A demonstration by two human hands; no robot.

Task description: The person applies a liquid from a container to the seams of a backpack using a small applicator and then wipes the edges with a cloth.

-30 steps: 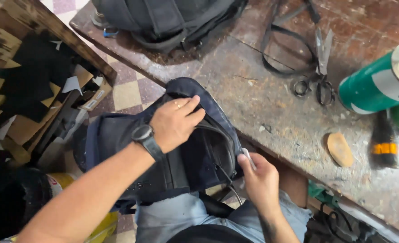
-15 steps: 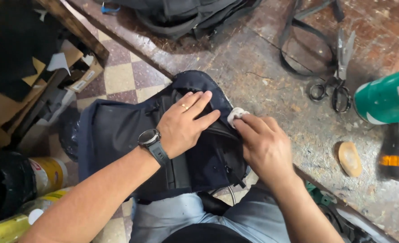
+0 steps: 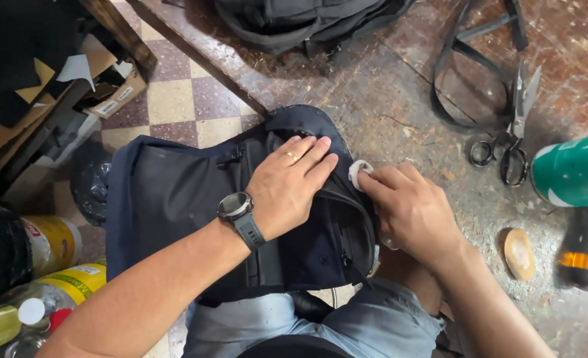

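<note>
Scarred grey-brown wood makes up the worn workbench [image 3: 400, 99], the largest surface I see, and the dark navy fabric backpack [image 3: 175, 205] lies half on its near edge and half across my lap, over the pale blue jeans [image 3: 347, 331]. It looks soft and floppy, light enough to shift with one palm, and I judge it would sag or slide unless pinned flat; the firmer places to take it are the stitched rim at the zip and the rounded top end. Its cloth is matte and dusty, with a black zip line running along the opening.

My left hand [image 3: 287, 189] lies flat on the bag, fingers together and stretched, pressing the panel down. My right hand [image 3: 410, 209] sits at the bag's right edge, thumb and fingertips pinched on a small white round piece [image 3: 359, 174] right at the zip; I cannot tell what that piece is.

Further off on the bench lie a second black backpack [image 3: 307, 23], a loop of black webbing strap [image 3: 466, 66], a green cylindrical can [image 3: 572, 172] on its side, dark metal scissors [image 3: 516, 126] just beside the strap, and a small tan oval block [image 3: 519, 253].
</note>
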